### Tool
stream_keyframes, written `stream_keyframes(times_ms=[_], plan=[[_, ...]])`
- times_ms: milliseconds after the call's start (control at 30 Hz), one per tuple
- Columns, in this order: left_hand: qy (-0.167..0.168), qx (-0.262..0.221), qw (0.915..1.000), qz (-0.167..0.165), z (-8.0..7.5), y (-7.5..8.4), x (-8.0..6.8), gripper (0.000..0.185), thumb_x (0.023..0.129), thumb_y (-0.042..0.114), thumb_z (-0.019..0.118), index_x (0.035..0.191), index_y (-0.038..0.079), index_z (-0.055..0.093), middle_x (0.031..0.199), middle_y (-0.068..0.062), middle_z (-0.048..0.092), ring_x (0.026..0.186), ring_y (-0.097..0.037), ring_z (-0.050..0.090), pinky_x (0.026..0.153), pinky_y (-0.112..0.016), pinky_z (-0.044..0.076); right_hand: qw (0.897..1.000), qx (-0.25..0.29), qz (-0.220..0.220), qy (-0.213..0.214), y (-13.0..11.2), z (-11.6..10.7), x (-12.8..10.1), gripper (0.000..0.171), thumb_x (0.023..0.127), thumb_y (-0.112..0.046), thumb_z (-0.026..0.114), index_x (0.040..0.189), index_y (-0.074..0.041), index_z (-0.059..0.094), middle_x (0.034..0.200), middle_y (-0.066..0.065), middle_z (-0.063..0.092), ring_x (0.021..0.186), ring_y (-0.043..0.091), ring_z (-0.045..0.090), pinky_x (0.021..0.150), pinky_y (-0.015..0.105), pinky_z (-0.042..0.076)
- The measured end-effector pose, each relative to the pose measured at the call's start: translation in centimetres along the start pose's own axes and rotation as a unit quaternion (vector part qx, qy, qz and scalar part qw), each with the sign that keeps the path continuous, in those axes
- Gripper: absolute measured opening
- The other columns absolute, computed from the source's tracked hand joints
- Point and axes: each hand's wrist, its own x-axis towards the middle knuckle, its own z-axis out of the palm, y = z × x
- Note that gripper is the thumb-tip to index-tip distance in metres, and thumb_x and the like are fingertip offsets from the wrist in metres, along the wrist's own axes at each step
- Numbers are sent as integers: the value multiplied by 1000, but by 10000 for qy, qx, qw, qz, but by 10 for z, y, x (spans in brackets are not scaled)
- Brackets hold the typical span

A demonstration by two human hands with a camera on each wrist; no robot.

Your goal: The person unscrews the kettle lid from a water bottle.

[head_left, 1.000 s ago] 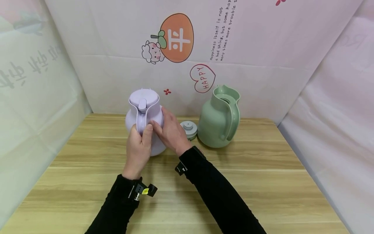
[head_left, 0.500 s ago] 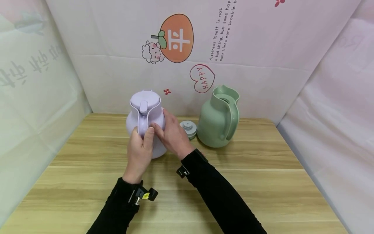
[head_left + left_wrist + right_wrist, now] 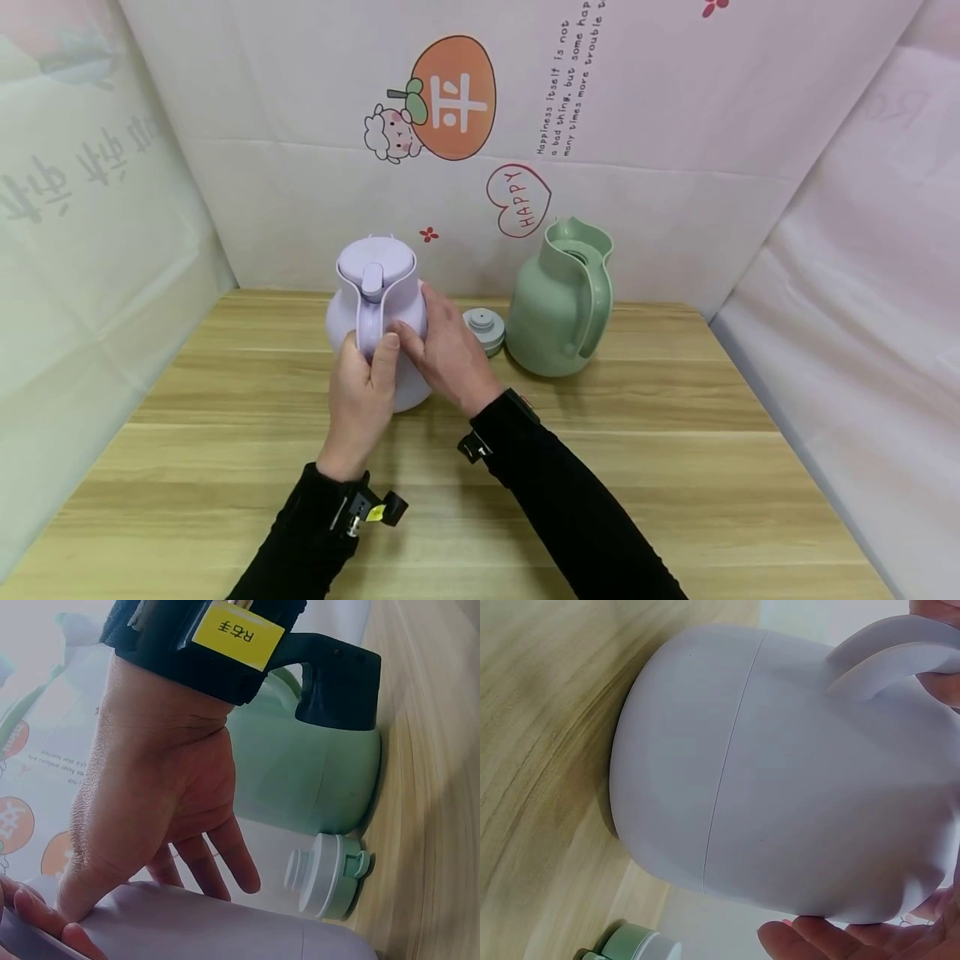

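A lilac jug (image 3: 341,312) with its lid (image 3: 375,257) on stands at the middle of the wooden table (image 3: 675,467). My left hand (image 3: 362,396) grips its handle (image 3: 369,321) from the near side, thumb up along it. My right hand (image 3: 450,358) rests with straight fingers on the jug's right flank. The left wrist view shows that right hand (image 3: 165,802) lying on the lilac jug (image 3: 225,934). The right wrist view is filled by the jug's body (image 3: 780,787), with the right hand's fingertips (image 3: 840,937) under its far side.
A green jug (image 3: 558,304) without a lid stands to the right, handle toward me. Its green stopper (image 3: 482,327) lies on the table between the two jugs. Printed sheets wall in the back and both sides.
The lilac jug and both hands have shifted slightly toward me and to the right. The grip on the handle is the same.
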Motion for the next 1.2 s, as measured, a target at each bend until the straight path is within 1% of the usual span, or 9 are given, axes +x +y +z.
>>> stream_keyframes(times_ms=[200,300,433,567,667,900,1100,1200], plan=[[-19,63,10000,48,0,3,-4,35,109,29,55,115,-6,55,96,-15,56,90,-25,56,77,-37,44,10000,-29,-14,61,-1,-2,-3,76,105,-62,48,162,-15,31,147,11,53,124,23,59,98,47,56],[-23,77,10000,48,1,3,-5,36,109,30,55,114,-6,55,94,-15,56,89,-27,56,76,-38,44,10000,-38,-16,80,-1,-3,-4,74,105,-60,50,161,-15,32,146,11,53,123,23,59,98,47,56],[-2,102,9999,1,1,3,-8,38,108,31,57,115,-6,55,99,-18,60,92,-29,59,78,-41,45,10000,-30,-3,83,-2,-4,-7,73,105,-58,51,161,-15,33,146,11,53,123,23,59,98,46,56],[-8,90,10000,33,1,3,-10,38,108,30,58,116,-7,56,105,-21,63,95,-31,61,79,-43,46,10000,-41,12,73,-2,-4,-10,74,105,-59,50,161,-15,33,146,11,53,125,24,58,98,47,55],[-36,62,9999,85,1,3,-12,37,108,29,57,116,-7,56,105,-20,63,94,-30,61,78,-42,47,10000,-47,34,60,-2,-5,-12,75,105,-60,49,162,-15,32,146,11,53,125,24,58,98,47,55],[-70,91,9999,92,1,7,-16,34,109,28,55,117,-5,56,102,-17,62,94,-27,61,80,-40,47,9999,-43,-19,142,-2,-6,-16,74,105,-59,50,160,-13,34,144,11,55,123,24,59,97,48,56],[-72,31,9998,162,2,9,-18,33,108,26,58,114,-6,56,100,-18,63,90,-27,60,76,-39,47,9997,-70,-89,212,-2,-8,-19,71,105,-58,50,158,-13,36,140,10,57,120,24,61,95,48,57],[-63,29,9998,209,1,9,-18,32,107,25,59,113,-6,56,99,-18,63,89,-26,60,75,-38,47,9997,-75,-76,233,-3,-9,-20,72,105,-58,51,158,-12,37,141,11,57,121,25,61,96,49,56]])
